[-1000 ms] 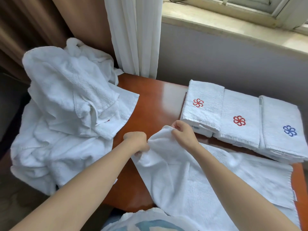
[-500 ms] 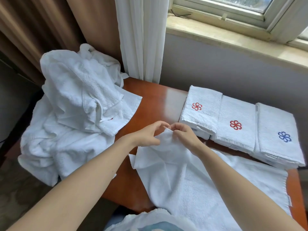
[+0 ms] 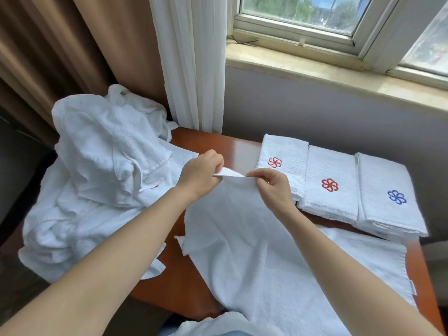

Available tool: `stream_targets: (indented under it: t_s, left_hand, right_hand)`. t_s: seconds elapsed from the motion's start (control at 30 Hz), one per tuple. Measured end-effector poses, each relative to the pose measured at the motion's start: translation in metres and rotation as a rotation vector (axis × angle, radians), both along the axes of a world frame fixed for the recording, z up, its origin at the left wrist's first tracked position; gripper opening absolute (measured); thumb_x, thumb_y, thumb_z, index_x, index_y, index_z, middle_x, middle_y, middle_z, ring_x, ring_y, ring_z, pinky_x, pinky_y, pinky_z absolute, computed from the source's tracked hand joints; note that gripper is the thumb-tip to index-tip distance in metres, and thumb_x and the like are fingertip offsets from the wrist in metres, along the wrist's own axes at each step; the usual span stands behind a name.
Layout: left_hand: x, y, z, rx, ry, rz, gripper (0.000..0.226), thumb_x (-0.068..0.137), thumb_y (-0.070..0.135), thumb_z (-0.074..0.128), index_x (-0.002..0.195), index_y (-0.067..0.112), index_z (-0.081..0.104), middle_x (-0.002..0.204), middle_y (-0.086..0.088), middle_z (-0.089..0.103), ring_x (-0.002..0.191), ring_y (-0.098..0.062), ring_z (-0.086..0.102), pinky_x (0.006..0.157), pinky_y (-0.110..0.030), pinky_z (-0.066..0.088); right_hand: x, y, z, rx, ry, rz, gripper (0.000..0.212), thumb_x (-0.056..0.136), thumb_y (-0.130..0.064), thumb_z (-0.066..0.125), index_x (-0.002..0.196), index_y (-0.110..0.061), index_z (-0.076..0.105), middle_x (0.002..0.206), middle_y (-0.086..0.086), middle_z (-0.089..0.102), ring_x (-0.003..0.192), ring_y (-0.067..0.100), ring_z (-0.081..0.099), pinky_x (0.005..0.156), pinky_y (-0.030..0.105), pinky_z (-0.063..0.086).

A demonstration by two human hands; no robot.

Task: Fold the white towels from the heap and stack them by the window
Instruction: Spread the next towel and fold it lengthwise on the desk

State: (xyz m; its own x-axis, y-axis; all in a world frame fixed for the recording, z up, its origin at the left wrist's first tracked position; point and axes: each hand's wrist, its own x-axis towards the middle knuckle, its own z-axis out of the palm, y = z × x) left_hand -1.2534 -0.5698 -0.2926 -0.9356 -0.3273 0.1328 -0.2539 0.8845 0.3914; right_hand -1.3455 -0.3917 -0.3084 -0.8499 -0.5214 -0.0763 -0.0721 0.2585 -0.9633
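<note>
Your left hand (image 3: 201, 173) and right hand (image 3: 269, 187) each pinch the far edge of the open towel (image 3: 242, 251), close together, holding that edge up off the surface (image 3: 232, 149). The cloth hides the tips of your left fingers. The rest of this towel spreads over the near right part of the surface, and its near end is cut off by the bottom of the view.

The heap (image 3: 104, 178) sits on the left edge and spills over it, hiding that side. A speck of red shows in its folds, too small to identify.

Three folded towels lie side by side along the far edge toward the right corner, below the window (image 3: 303, 13). The left folded towel (image 3: 283, 154) and the middle folded towel (image 3: 329, 170) carry a red pinwheel emblem, and the right folded towel (image 3: 385, 190) a blue one. Your right hand covers the near corner of the left one.

A small label tab (image 3: 412, 287) sticks out of the open towel's right hem, with no legible writing.
</note>
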Motion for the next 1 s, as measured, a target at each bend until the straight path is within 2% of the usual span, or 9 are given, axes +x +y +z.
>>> stream_targets:
  t_s: [0.1, 0.17, 0.37, 0.47, 0.57, 0.67, 0.83, 0.93, 1.0]
  left_hand:
    - [-0.002, -0.004, 0.01, -0.043, 0.12, 0.017, 0.023, 0.083, 0.007, 0.065, 0.08, 0.02, 0.048, 0.085, 0.001, 0.05, 0.068, -0.021, 0.049, 0.053, -0.03, 0.041]
    - [0.0, -0.007, 0.009, -0.014, 0.037, -0.028, 0.024, 0.084, 0.006, 0.063, 0.079, 0.023, 0.046, 0.085, 0.004, 0.049, 0.07, -0.02, 0.049, 0.053, -0.026, 0.035]
    - [0.022, -0.007, -0.021, 0.079, -0.833, -0.176, 0.017, 0.081, 0.018, 0.065, 0.092, 0.027, 0.055, 0.098, 0.005, 0.058, 0.089, -0.02, 0.058, 0.067, -0.029, 0.045]
    - [0.032, -0.002, -0.041, 0.216, -1.049, -0.176, 0.037, 0.075, 0.038, 0.079, 0.107, 0.028, 0.062, 0.105, 0.01, 0.058, 0.09, -0.012, 0.058, 0.073, -0.028, 0.05]
    - [0.032, 0.002, -0.058, 0.246, -0.855, -0.099, 0.027, 0.08, 0.051, 0.07, 0.095, 0.029, 0.065, 0.097, 0.015, 0.064, 0.088, -0.007, 0.06, 0.075, -0.028, 0.05]
    - [0.028, 0.001, -0.069, 0.15, -0.637, -0.012, 0.012, 0.096, 0.028, 0.054, 0.104, 0.03, 0.062, 0.109, 0.011, 0.06, 0.097, -0.012, 0.058, 0.079, -0.033, 0.052]
    - [0.025, -0.007, -0.091, 0.017, -0.597, -0.066, 0.062, 0.089, -0.011, 0.046, 0.137, 0.027, 0.051, 0.14, 0.004, 0.049, 0.127, -0.02, 0.047, 0.095, -0.039, 0.048]
    - [0.026, -0.013, -0.111, -0.055, -0.596, -0.108, 0.06, 0.091, -0.006, 0.05, 0.143, 0.024, 0.046, 0.145, 0.003, 0.047, 0.139, -0.021, 0.037, 0.108, -0.035, 0.038]
    - [0.028, -0.016, -0.12, -0.134, -0.55, -0.099, 0.045, 0.094, 0.007, 0.055, 0.136, 0.024, 0.052, 0.13, 0.002, 0.055, 0.121, -0.021, 0.049, 0.101, -0.03, 0.037]
  right_hand:
    - [-0.001, -0.001, 0.002, -0.026, 0.044, -0.022, 0.045, 0.077, 0.009, 0.048, 0.078, -0.029, 0.073, 0.082, -0.016, 0.072, 0.067, -0.006, 0.062, 0.062, 0.008, 0.044]
    - [0.0, 0.001, -0.002, 0.015, 0.027, 0.02, 0.042, 0.075, 0.007, 0.052, 0.076, -0.031, 0.071, 0.08, -0.007, 0.073, 0.058, 0.002, 0.055, 0.056, 0.014, 0.044]
    - [0.013, 0.019, -0.034, 0.325, -0.214, 0.443, 0.026, 0.075, 0.003, 0.057, 0.081, -0.019, 0.07, 0.085, 0.009, 0.075, 0.06, 0.012, 0.061, 0.054, 0.027, 0.043]
    - [0.021, 0.027, -0.052, 0.479, -0.277, 0.565, 0.022, 0.078, -0.003, 0.058, 0.088, -0.018, 0.069, 0.089, 0.005, 0.075, 0.06, 0.01, 0.066, 0.051, 0.022, 0.044]
    - [0.02, 0.032, -0.062, 0.513, -0.241, 0.416, 0.021, 0.081, -0.007, 0.056, 0.089, -0.022, 0.068, 0.083, -0.003, 0.075, 0.06, 0.009, 0.066, 0.054, 0.022, 0.048]
    - [0.017, 0.033, -0.067, 0.541, -0.136, 0.258, 0.024, 0.082, -0.013, 0.053, 0.091, -0.03, 0.068, 0.083, -0.008, 0.071, 0.065, 0.009, 0.067, 0.06, 0.028, 0.054]
    - [0.021, 0.026, -0.074, 0.619, -0.013, 0.286, 0.033, 0.085, -0.016, 0.05, 0.107, -0.036, 0.064, 0.11, -0.022, 0.063, 0.092, 0.003, 0.058, 0.074, 0.028, 0.05]
    - [0.025, 0.02, -0.083, 0.668, 0.057, 0.326, 0.041, 0.088, -0.015, 0.049, 0.123, -0.031, 0.061, 0.127, -0.016, 0.059, 0.115, 0.007, 0.05, 0.083, 0.03, 0.046]
    - [0.027, 0.017, -0.088, 0.701, 0.097, 0.343, 0.045, 0.09, -0.014, 0.049, 0.131, -0.03, 0.056, 0.137, -0.015, 0.054, 0.129, 0.01, 0.042, 0.092, 0.032, 0.045]
